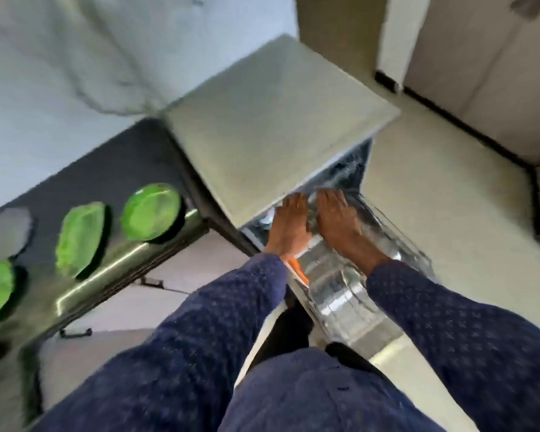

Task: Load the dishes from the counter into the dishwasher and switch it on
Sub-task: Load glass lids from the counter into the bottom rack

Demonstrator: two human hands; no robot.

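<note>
Step in hand, by judgement: handling the pulled-out rack (pixel 396 244) of the dishwasher (pixel 275 120) at centre frame — either placing an item or positioning the rack. Frame heavily blurred; fine detail not recoverable.

Hands:
- Left hand (pixel 289 226) just below centre, palm down, fingers extended toward the cavity under the appliance's top panel.
- Right hand (pixel 340 219) immediately right of it, likewise palm down, fingers reaching forward over the rack.
- Grasp state of both: cannot tell. Fingertips lost in blur against clear, glassy shapes; no way to confirm a closed hold on an item or on the rack wire.

Location of task items:
- Three green plates (pixel 150 212) at left of frame, resting on the dark counter (pixel 106 169), well apart from the rack — not yet loaded.
- Greyish plate-like shape at far left edge, identity uncertain.
- Transparent ware (pixel 340 294) in the rack at lower centre, between the two sleeves.
- Orange item (pixel 298 269) beside the left wrist; nature unclear.

Progress, by judgement: loading partly done; switch-on not yet due.

Next move calls for:
- Withdrawal of both hands from the rack without dragging the glassware.
- Reach to the left of frame for the nearest green plate — the one closest to the appliance.
- Edge-on insertion into a free slot, clear of the glass already seated.
</note>
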